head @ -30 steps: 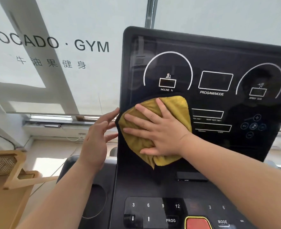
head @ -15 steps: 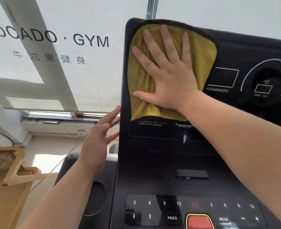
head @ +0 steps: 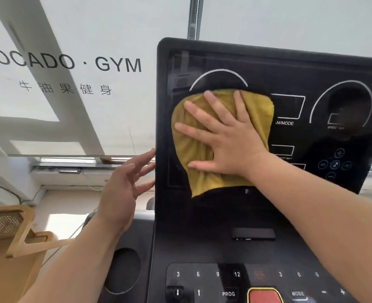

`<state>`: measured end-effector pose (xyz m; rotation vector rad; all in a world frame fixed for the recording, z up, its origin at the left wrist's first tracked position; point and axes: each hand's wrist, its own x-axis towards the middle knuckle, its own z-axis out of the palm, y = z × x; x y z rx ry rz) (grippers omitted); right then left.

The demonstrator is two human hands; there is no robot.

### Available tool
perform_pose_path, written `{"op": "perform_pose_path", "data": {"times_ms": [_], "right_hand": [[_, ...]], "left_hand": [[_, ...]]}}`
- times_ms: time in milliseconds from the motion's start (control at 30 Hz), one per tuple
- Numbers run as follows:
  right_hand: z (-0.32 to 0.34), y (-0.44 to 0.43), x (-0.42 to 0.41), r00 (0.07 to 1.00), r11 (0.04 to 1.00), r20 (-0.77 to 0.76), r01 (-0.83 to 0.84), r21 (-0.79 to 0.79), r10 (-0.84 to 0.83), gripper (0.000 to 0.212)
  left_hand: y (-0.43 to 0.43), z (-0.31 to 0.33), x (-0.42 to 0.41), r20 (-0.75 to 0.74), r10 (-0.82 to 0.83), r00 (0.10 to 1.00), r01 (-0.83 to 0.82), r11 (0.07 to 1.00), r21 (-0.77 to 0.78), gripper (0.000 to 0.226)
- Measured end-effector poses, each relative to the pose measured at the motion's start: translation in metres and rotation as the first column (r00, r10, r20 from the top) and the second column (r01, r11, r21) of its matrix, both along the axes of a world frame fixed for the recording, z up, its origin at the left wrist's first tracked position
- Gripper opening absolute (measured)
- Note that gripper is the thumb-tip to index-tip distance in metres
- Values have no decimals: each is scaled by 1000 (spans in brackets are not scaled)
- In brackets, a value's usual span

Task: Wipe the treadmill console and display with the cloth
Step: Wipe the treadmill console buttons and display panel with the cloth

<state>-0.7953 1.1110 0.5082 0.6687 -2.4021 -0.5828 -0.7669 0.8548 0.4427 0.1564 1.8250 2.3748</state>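
The right hand [head: 226, 145] presses the cloth [head: 193, 171] flat, fingers spread, on the display [head: 312, 68] mid-frame. The cloth runs top to bottom. The left hand [head: 123, 189], fingers loosely spread, touches the display's left edge.

A mustard-yellow cloth [head: 204, 149] lies crumpled flat against the left half of the upright, glossy black display [head: 312, 68], above the console [head: 202, 248] with numbered buttons.

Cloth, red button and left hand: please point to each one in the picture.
cloth [head: 257, 110], head view, upper right part.
red button [head: 265, 296], head view, its middle.
left hand [head: 120, 193], head view, the palm.
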Motion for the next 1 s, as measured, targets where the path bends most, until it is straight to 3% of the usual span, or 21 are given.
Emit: {"op": "perform_pose_path", "data": {"times_ms": [100,200,333,567,700,833,1000], "right_hand": [[61,12,-26,992,988,-29,120,-98,-123,92],[75,9,-32,981,977,-51,178,-122,-185,92],[41,-11,-20,976,959,-53,197,-202,-212,91],[-57,-37,27,996,998,83,34,-55,-29,88],[-74,-26,39,993,999,108,-47,25,44,78],[-28,-3,13,995,990,54,-93,101,88,82],[52,7,-27,990,986,-86,96,-139,-109,88]], "left_hand": [[2,-2,4,-13,9,1000,-9,1000,5,59],[8,-3,11,-41,2,999,-2,1000,3,59],[11,-6,14,-73,1,997,-3,1000,-24,61],[13,-4,9,-66,94,993,-96,995,-30,57],[14,-1,12,-61,86,994,-89,995,-50,56],[16,-1,18,-76,74,994,-79,995,-65,54],[20,3,24,-157,41,987,-71,980,-187,56]]}}
